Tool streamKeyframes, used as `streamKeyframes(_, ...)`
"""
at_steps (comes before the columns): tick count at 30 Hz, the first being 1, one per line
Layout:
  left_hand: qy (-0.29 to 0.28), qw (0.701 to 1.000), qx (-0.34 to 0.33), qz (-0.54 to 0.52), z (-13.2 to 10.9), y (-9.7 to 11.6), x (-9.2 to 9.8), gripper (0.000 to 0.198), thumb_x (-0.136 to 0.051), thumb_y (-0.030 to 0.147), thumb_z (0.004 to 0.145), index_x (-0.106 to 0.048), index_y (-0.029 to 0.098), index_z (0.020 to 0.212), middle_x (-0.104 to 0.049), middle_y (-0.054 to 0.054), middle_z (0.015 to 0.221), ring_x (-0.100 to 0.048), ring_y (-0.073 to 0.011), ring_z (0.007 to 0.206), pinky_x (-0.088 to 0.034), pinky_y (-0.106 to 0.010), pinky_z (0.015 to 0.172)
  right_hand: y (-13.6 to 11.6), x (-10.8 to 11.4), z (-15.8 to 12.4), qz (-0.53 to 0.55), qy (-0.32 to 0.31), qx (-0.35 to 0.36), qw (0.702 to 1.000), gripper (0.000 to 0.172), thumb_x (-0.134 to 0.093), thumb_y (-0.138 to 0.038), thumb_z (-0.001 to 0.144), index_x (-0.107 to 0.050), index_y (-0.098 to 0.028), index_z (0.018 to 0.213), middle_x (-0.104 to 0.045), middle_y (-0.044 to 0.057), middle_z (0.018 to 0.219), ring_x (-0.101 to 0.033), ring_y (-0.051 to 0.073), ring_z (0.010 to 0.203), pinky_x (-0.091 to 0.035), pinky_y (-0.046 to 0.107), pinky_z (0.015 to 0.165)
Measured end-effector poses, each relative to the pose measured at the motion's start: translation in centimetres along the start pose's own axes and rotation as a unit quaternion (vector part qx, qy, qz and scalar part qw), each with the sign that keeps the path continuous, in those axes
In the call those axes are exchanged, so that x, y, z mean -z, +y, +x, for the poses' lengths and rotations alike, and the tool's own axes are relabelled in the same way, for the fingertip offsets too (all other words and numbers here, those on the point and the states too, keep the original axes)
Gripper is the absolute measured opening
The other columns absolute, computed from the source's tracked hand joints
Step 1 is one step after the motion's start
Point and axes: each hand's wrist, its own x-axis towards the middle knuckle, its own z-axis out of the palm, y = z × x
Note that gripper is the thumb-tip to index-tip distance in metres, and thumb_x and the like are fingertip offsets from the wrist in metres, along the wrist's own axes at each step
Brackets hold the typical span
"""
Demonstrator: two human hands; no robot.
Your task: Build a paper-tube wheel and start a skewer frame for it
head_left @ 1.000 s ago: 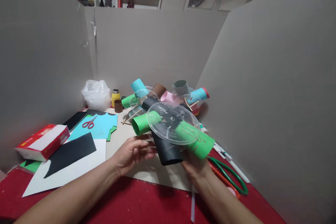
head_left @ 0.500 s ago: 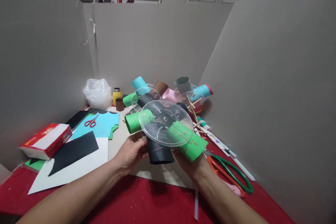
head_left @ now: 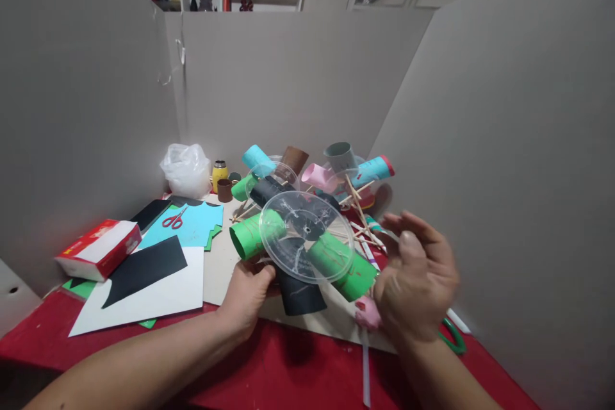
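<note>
My left hand grips the near underside of a paper-tube wheel, fingers closed and partly hidden behind it. Two green paper tubes and black ones radiate around a clear plastic disc on its front. To the right of the near green tube, my right hand is raised, somewhat blurred, with its fingers loosely curved and apart. A pink object shows below that tube, beside the right hand; its kind is unclear. Behind the wheel are more tubes, including a brown one and a pink one.
Red scissors lie on blue paper at left, near black paper and a red-and-white box. A plastic bag and yellow jar stand behind. Wooden sticks and a green scissors handle are at right. Grey partitions surround the table.
My right hand has let go of the wheel and moved right and up, now covering most of the large scissors. My left hand still supports the wheel, which sits slightly lower in view.
</note>
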Motion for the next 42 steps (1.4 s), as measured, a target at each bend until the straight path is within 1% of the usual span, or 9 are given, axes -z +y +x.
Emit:
streamKeyframes(3,-0.001,1.0,-0.002,0.001,-0.5,-0.4,-0.3,0.036,-0.07,0.027,0.076,-0.066,0.019,0.111,-0.068,-0.008,0.118,-0.065,-0.0236,0.101,-0.055,-0.033,0.078,-1.5,0.8,-1.9,-0.101,-0.115,0.127,0.98,0.025,-0.063,-0.024,0.086,-0.066,-0.022,0.111,-0.066,0.007,0.107,-0.062,0.022,0.102,-0.047,0.043,0.095)
streamKeyframes(6,0.008,0.999,-0.041,0.016,-0.7,-0.9,-0.5,0.037,-0.075,0.032,0.074,-0.067,0.018,0.107,-0.07,-0.009,0.11,-0.063,-0.0243,0.107,-0.051,-0.035,0.092,-2.8,1.3,-3.2,-0.206,-0.244,0.258,0.912,0.042,-0.067,-0.022,0.081,-0.06,-0.023,0.123,-0.061,0.011,0.12,-0.056,0.029,0.114,-0.043,0.054,0.099)
streamKeyframes(10,-0.001,0.998,-0.059,0.028,-0.8,-1.4,-0.7,0.037,-0.075,0.037,0.074,-0.067,0.018,0.104,-0.072,-0.009,0.104,-0.064,-0.0253,0.106,-0.05,-0.036,0.092,-4.5,1.7,-3.8,-0.314,-0.311,0.316,0.839,0.059,-0.068,-0.025,0.081,-0.048,-0.023,0.137,-0.052,0.013,0.136,-0.047,0.034,0.126,-0.036,0.06,0.105)
streamKeyframes(14,-0.015,0.999,-0.03,0.023,-1.1,-1.8,-1.0,0.033,-0.076,0.028,0.071,-0.067,0.016,0.1,-0.073,-0.009,0.101,-0.068,-0.0258,0.093,-0.055,-0.035,0.078,-5.7,2.3,-4.5,-0.365,-0.305,0.312,0.822,0.065,-0.066,-0.03,0.083,-0.042,-0.021,0.143,-0.046,0.015,0.142,-0.042,0.036,0.132,-0.035,0.061,0.106)
streamKeyframes(18,-0.009,0.999,-0.051,0.016,-1.8,-1.6,-1.1,0.041,-0.075,0.03,0.072,-0.064,0.016,0.11,-0.071,-0.01,0.112,-0.065,-0.0257,0.104,-0.053,-0.036,0.089,-6.3,2.3,-6.2,-0.372,-0.295,0.319,0.82,0.074,-0.067,-0.031,0.082,-0.034,-0.022,0.148,-0.044,0.016,0.144,-0.04,0.037,0.133,-0.034,0.062,0.106)
streamKeyframes(23,0.021,0.989,-0.116,0.084,-2.6,-0.9,-0.4,0.044,-0.073,0.035,0.076,-0.063,0.021,0.116,-0.062,-0.01,0.129,-0.05,-0.0253,0.129,-0.034,-0.039,0.112,-5.8,0.9,-8.3,-0.373,-0.259,0.32,0.832,0.082,-0.067,-0.03,0.082,-0.025,-0.023,0.152,-0.038,0.017,0.149,-0.038,0.037,0.135,-0.033,0.063,0.106)
streamKeyframes(28,0.03,0.966,-0.162,0.202,-3.0,-0.5,0.7,0.041,-0.066,0.04,0.081,-0.062,0.027,0.121,-0.057,-0.005,0.137,-0.034,-0.0242,0.141,-0.016,-0.04,0.12,-5.1,-0.9,-8.8,-0.396,-0.23,0.333,0.824,0.083,-0.066,-0.03,0.082,-0.022,-0.023,0.153,-0.037,0.016,0.149,-0.035,0.036,0.137,-0.031,0.061,0.109)
streamKeyframes(39,0.006,0.947,-0.208,0.243,-4.0,-2.8,2.6,0.043,-0.055,0.044,0.088,-0.055,0.029,0.129,-0.049,-0.004,0.146,-0.035,-0.0248,0.14,-0.01,-0.043,0.123,-5.1,-2.3,-9.7,-0.403,-0.219,0.322,0.828,0.08,-0.063,-0.037,0.086,-0.021,-0.023,0.153,-0.039,0.016,0.148,-0.035,0.035,0.137,-0.031,0.058,0.11)
streamKeyframes(42,-0.017,0.954,-0.191,0.231,-3.9,-4.1,3.6,0.042,-0.048,0.041,0.092,-0.051,0.03,0.132,-0.049,-0.003,0.145,-0.026,-0.0236,0.145,-0.011,-0.045,0.123,-5.4,-2.4,-9.9,-0.405,-0.213,0.315,0.831,0.077,-0.062,-0.04,0.087,-0.024,-0.02,0.152,-0.041,0.018,0.146,-0.036,0.035,0.137,-0.031,0.057,0.11)
